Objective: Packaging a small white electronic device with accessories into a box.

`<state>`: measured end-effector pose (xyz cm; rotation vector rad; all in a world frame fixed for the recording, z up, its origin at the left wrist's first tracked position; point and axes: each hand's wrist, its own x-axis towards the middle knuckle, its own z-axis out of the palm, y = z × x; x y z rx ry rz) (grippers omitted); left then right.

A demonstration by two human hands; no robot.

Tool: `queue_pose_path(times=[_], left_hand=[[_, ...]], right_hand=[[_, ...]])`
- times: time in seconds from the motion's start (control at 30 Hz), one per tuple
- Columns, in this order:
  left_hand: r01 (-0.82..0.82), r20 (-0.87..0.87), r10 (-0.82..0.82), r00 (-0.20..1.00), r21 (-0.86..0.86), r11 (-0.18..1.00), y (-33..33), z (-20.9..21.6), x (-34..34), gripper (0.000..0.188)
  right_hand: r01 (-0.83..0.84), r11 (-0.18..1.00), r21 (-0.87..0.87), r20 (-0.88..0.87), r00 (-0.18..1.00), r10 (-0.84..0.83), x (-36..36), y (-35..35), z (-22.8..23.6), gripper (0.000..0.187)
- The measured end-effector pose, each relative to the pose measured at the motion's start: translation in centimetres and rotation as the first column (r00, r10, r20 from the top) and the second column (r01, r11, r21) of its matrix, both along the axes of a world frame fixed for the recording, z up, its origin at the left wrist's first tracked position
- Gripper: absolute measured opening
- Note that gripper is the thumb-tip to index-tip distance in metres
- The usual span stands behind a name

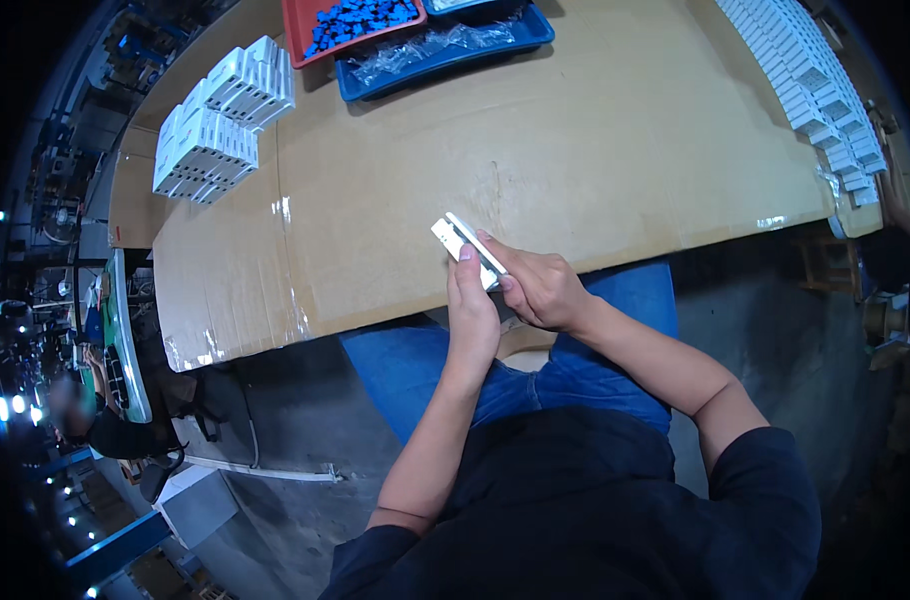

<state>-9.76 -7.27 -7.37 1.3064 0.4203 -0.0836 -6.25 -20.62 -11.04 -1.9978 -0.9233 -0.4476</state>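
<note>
Both my hands grip one small white rectangular plastic casing (448, 234) at the table's near edge, just above my lap. My left hand (472, 312) holds it from the left, with the thumb lying along its face. From the right, my right hand (545, 288) closes round its other side, fingers curled against it. A dark gap runs lengthwise between the casing's white faces. Its lower end is partly hidden by my fingers.
Stacked white casings (210, 150) stand at the far left, with longer rows of white boxes (805, 75) along the right edge. At the back sit a red tray (297, 30) of blue parts and a blue tray (455, 68) with clear plastic. Another person (115, 430) works at far left.
</note>
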Motion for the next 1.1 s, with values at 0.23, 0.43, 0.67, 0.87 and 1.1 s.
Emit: queue_pose_path(times=[0.23, 0.43, 0.67, 0.87, 1.1], left_hand=[[0.086, -0.001, -0.086, 0.996, -0.115, 0.99, 2.5, -1.1, 0.8, 0.056], [0.122, 0.365, -0.21, 0.907, 0.251, 0.96, 3.1, 0.5, 0.8, 0.105], [0.099, 0.494, -0.229, 0.839, 0.276, 0.956, 3.5, 0.4, 0.7, 0.096], [0.026, 0.355, -0.036, 0.934, 0.033, 0.999, 1.7, 1.5, 0.3, 0.09], [-0.101, 0.522, 0.098, 0.847, -0.024, 0.995, 0.7, 2.2, 0.3, 0.099]], right_hand=[[-0.073, 0.979, 0.192, -0.409, 0.901, 0.147, 0.0, -0.7, 1.4, 0.044], [0.248, 0.859, 0.447, -0.882, 0.281, 0.378, 0.8, -0.5, 3.7, 0.048], [0.218, 0.809, 0.547, -0.802, 0.413, 0.431, -0.3, 0.7, 5.8, 0.053], [0.023, 0.879, 0.477, -0.594, 0.745, 0.304, -1.3, 2.3, 5.1, 0.057], [0.016, 0.917, 0.398, -0.356, 0.924, 0.138, -3.3, 3.5, 5.5, 0.056]])
